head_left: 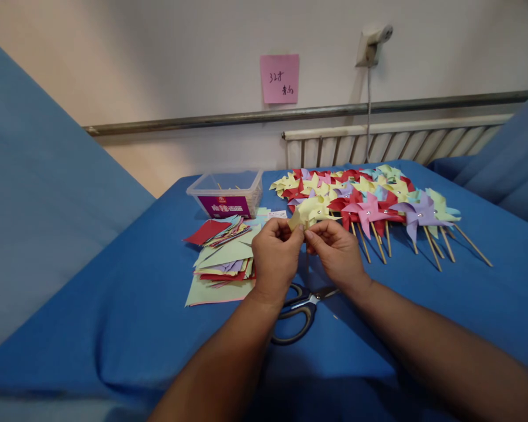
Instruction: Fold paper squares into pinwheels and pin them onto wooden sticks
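A pale yellow paper pinwheel (313,210) is held up between my two hands, its folded blades pointing away from me. My left hand (276,252) pinches its lower left side with thumb and fingers. From the right, my right hand (338,251) pinches it close to the left thumb, the fingertips nearly meeting. A thin stick seems to run down below the fingers, but it is mostly hidden. Beneath the hands, scissors (305,305) with dark handles lie on the blue cloth, partly covered by my right hand.
Finished pinwheels (367,211) on wooden sticks lie piled at the back right. Stacked coloured paper (222,258) is on the left, with a clear plastic box (225,186) of sticks behind it. A radiator (396,140) and pipe (229,118) run along the wall.
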`<state>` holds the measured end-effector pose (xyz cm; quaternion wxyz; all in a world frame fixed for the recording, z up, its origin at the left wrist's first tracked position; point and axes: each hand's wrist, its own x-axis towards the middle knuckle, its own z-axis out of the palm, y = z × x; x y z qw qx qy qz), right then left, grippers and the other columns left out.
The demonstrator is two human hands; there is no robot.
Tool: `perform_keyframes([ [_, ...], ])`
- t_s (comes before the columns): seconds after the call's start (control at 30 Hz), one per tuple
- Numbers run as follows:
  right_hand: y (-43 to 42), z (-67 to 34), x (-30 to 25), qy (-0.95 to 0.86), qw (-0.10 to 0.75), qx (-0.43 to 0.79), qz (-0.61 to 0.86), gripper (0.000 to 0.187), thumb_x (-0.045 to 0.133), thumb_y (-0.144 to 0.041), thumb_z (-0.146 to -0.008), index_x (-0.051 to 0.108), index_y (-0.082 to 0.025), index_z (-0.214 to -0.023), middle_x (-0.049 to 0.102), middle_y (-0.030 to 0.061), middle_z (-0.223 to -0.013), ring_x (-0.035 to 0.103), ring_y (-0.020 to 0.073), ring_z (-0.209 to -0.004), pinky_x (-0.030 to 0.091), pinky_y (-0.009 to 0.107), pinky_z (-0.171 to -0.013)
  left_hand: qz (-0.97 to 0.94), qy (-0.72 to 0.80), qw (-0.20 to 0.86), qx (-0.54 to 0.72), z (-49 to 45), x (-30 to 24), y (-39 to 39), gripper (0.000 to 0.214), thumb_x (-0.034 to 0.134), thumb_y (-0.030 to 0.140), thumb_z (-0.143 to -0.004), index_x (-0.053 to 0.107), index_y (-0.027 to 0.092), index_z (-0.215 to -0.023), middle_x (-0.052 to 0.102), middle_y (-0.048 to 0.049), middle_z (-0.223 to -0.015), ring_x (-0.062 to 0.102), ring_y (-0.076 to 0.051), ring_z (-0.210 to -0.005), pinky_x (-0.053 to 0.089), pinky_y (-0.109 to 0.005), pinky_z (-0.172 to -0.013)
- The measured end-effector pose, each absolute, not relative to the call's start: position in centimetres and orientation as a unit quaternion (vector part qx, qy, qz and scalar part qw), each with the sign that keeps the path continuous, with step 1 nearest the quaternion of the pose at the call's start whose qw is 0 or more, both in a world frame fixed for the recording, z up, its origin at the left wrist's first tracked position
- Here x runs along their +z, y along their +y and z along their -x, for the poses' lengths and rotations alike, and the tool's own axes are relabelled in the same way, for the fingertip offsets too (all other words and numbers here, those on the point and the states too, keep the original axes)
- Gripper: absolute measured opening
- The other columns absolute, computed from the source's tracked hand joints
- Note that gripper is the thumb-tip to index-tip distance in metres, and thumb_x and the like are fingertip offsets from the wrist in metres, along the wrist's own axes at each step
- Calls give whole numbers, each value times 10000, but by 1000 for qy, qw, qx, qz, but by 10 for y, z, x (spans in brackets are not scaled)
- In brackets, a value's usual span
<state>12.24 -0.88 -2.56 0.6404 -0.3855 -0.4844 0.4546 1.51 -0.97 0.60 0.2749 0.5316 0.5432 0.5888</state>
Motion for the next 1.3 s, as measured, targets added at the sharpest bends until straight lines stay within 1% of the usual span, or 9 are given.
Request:
perform_keyframes([
  [0.3, -8, -122, -25, -462, 649, 471, 379, 287, 765, -427, -718, 605, -189, -723, 594, -44, -570, 527, 94, -496, 430, 229, -488, -531, 541, 276, 591, -16, 7, -11, 121, 715, 256, -696, 624, 177, -679, 576, 49, -586, 481, -96, -529, 379, -213, -524],
  [0.53, -8, -122, -26, -474, 649, 461, 375, 259, 755, -404, -738, 604, -193, -731, 598, -45, -577, 537, 93, -501, 436, 227, -492, -533, 542, 270, 591, -15, 6, -10, 128, 711, 254, -701, 612, 179, -671, 556, 54, -577, 467, -93, -528, 383, -212, -527],
  [0.8, -8, -123, -27, -479, 646, 462, 374, 247, 746, -398, -752, 608, -193, -744, 599, -46, -579, 541, 93, -505, 436, 229, -497, -530, 533, 281, 597, -15, 5, -9, 117, 713, 250, -701, 622, 179, -682, 578, 48, -593, 493, -98, -540, 394, -215, -532],
  [1.13, -8, -122, -25, -474, 646, 460, 381, 286, 766, -425, -719, 605, -189, -716, 585, -46, -535, 528, 95, -481, 416, 223, -471, -541, 536, 256, 595, -16, 7, -11, 94, 706, 224, -710, 629, 177, -684, 571, 59, -574, 481, -88, -516, 385, -205, -516],
  [1.3, -8, -122, -25, -469, 642, 472, 379, 312, 769, -450, -703, 595, -191, -705, 582, -47, -537, 524, 94, -473, 422, 225, -469, -545, 531, 248, 599, -16, 5, -11, 85, 707, 228, -713, 638, 180, -700, 591, 52, -597, 506, -94, -540, 404, -208, -533],
])
